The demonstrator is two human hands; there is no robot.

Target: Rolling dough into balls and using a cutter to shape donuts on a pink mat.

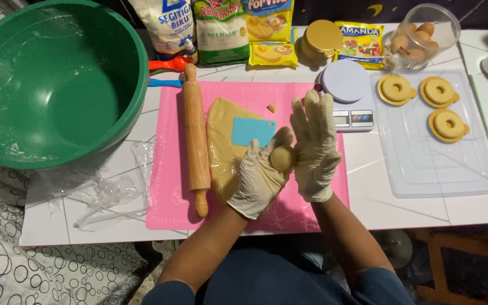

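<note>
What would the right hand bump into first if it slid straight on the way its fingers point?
Probably the kitchen scale: the right hand points up-table toward its round platform, though the hand looks raised, so it might pass above.

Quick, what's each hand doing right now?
Left hand: cupped under the dough ball, holding it.
Right hand: open and flat, fingers straight, pressed against the ball's other side.
</note>
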